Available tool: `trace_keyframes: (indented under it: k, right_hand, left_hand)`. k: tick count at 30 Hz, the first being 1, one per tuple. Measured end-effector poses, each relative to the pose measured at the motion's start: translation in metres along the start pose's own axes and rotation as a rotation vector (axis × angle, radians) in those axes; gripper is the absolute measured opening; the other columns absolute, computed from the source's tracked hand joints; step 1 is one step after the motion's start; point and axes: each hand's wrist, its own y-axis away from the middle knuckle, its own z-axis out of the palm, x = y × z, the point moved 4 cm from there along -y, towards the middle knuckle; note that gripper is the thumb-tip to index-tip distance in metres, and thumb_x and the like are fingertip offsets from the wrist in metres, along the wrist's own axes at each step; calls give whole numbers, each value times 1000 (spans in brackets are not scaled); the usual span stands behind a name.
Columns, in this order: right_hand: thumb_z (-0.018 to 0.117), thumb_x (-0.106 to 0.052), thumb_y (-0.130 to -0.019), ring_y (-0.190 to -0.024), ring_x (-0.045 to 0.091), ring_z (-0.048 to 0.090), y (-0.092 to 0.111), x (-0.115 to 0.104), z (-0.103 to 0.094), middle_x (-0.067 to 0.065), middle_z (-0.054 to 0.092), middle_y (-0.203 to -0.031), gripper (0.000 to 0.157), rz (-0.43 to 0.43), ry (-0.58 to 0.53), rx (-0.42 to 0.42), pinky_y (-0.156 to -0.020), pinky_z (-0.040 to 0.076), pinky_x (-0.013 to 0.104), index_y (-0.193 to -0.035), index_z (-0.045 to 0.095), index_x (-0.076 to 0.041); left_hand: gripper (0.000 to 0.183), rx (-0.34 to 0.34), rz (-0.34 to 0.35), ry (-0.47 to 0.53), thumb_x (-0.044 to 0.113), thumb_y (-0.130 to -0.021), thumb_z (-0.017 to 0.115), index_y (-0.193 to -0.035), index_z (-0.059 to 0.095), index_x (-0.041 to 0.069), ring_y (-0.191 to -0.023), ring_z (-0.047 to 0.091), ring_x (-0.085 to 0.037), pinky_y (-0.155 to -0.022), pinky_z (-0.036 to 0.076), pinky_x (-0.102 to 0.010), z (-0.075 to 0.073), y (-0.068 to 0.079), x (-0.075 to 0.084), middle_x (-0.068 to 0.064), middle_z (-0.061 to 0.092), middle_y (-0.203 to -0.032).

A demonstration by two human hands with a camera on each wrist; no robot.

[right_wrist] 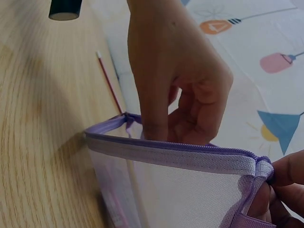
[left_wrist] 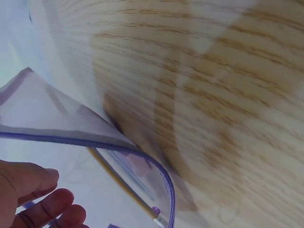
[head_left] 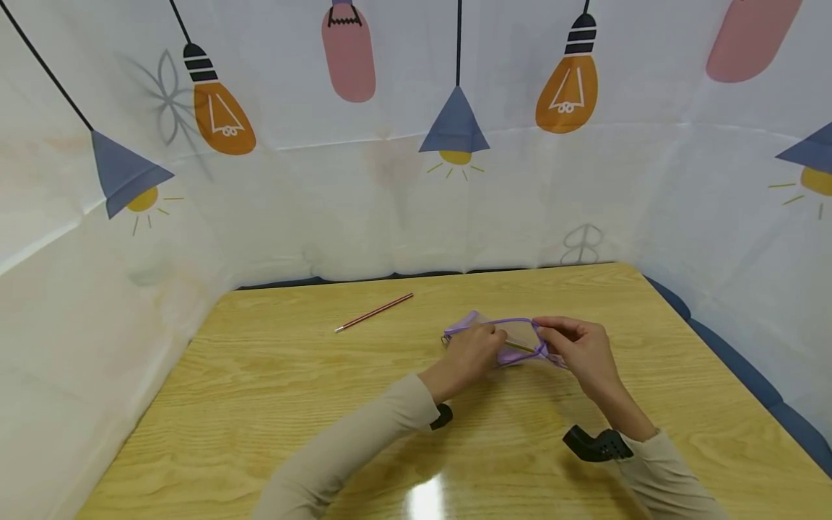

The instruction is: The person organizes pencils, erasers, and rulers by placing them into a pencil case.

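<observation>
A purple mesh zip pouch point(head_left: 520, 330) lies on the table with its zipped mouth spread wide. My right hand point(head_left: 585, 354) pinches the pouch's right end between thumb and fingers. Over the mouth's left part is my left hand point(head_left: 473, 357), fingers pointing down past the near rim; the left wrist view shows them loosely bent, with nothing visibly gripped. Inside the pouch lies a gold pencil point(left_wrist: 124, 185), its metal ferrule and purple eraser near the zip. Blurred pink and bluish shapes beside it are too unclear to name.
A dark red pencil point(head_left: 373, 313) with a white end lies on the wooden table point(head_left: 260, 383), beyond and left of the pouch. Behind the table hangs a white sheet point(head_left: 403, 202) printed with lamps and bulbs. Black wrist cameras point(head_left: 596, 444) sit at both sleeves.
</observation>
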Motion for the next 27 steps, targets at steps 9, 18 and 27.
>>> trace_keyframes:
  k: [9,18,27]
  right_hand:
    - [64,-14,-95,-77,12,65,0,0,0,1,70,-95,28,3,6,4,-65,54,24,-114,68,7]
    - [64,-13,-95,-75,9,64,-1,0,0,-6,69,-92,28,3,-2,14,-63,54,23,-114,68,7]
    - [65,-12,-94,-74,9,64,-1,-1,1,-6,70,-91,28,7,-15,19,-63,54,23,-112,67,9]
  left_hand:
    - [7,60,-47,-101,20,-91,67,-90,66,13,-71,55,-11,-51,43,-23,-8,7,-8,1,58,-81]
    - [8,73,-64,-89,21,-91,63,-87,62,14,-67,52,-13,-53,40,-25,-15,16,-19,2,53,-79]
    - [13,107,-68,-63,21,-90,64,-84,56,13,-62,46,-13,-51,35,-24,-24,27,-28,2,51,-74]
